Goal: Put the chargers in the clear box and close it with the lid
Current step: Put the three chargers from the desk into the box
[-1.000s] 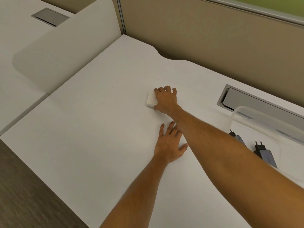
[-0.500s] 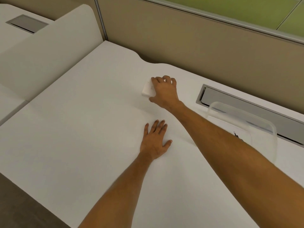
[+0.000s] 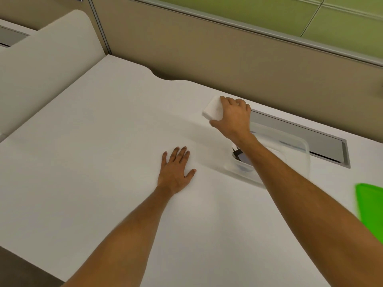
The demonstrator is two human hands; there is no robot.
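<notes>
My right hand [image 3: 235, 118] grips a white block-shaped charger [image 3: 212, 109], lifted a little off the white desk [image 3: 103, 141], just left of the clear box [image 3: 298, 146]. The box stands to the right, partly behind my right forearm. A dark charger [image 3: 240, 155] with two prongs lies inside it near its left wall. The green lid [image 3: 369, 201] lies at the right edge of the view. My left hand [image 3: 176, 167] rests flat on the desk, fingers spread, holding nothing.
A grey cable slot [image 3: 300, 137] runs along the desk's back edge behind the box. A beige partition wall [image 3: 207, 54] stands behind the desk and a white divider panel [image 3: 47, 52] on the left. The desk's front edge drops to dark floor at bottom left.
My right hand has closed on the white charger and carried it off the desk toward the clear box. The view has shifted right, bringing the green lid in. My left hand stays flat.
</notes>
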